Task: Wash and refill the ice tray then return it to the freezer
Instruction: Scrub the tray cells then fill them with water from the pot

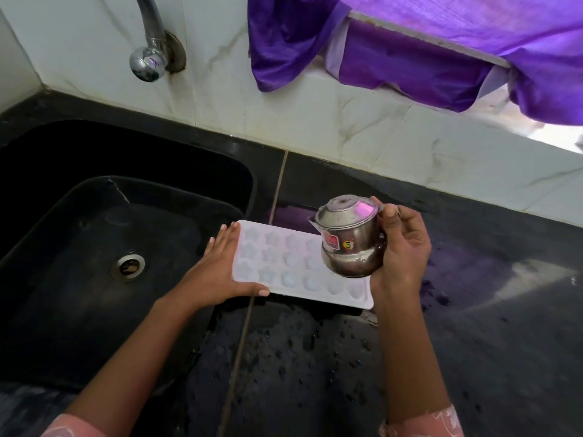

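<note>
Pink patterned sleeves (422,425) showed at the bottom edge, both forearms reaching forward over a dark, water-spotted counter (473,342). White ice tray (284,269) lay flat on the counter just right of the black sink (79,247), its left end reaching the sink edge. Its moulded cells looked star-shaped; whether they held water could not be told. Left hand (220,269) rested at the tray's left end, fingers straight and pressed together along the short edge, thumb lying along the near long edge, so the tray was steadied rather than lifted. Right hand (402,247) was wrapped around a small steel pot (350,241), fingers curled about its far side, thumb near the rim. Pot was tipped over the tray's right half, mouth directed down and away from the camera, rounded base facing the lens; two stickers showed on its side. No stream of water could be made out. Chrome tap (148,55) sat on the tiled wall behind the sink; purple cloth (410,58) hung over the ledge at upper right.
</note>
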